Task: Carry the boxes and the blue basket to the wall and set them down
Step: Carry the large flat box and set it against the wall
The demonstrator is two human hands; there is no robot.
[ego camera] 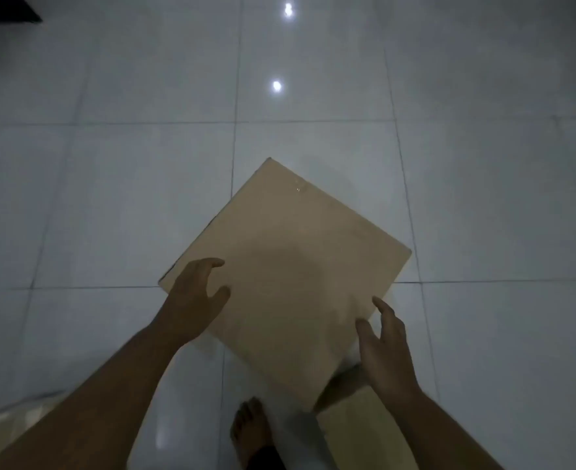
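A closed tan cardboard box (290,266) stands on the tiled floor in the middle of the view, turned so one corner points away from me. My left hand (195,296) hovers over its near-left corner, fingers spread and curled, holding nothing. At the box's near-right edge, my right hand (385,347) is also spread, its fingertips close to the cardboard. A second cardboard piece (358,425) lies below the right forearm. No blue basket is in view.
Glossy white floor tiles (483,198) stretch all around, with two ceiling-light reflections (276,85) farther ahead. My bare foot (251,429) stands just behind the box. A pale cardboard shape (12,425) sits at the bottom left. A dark object (5,8) fills the top-left corner.
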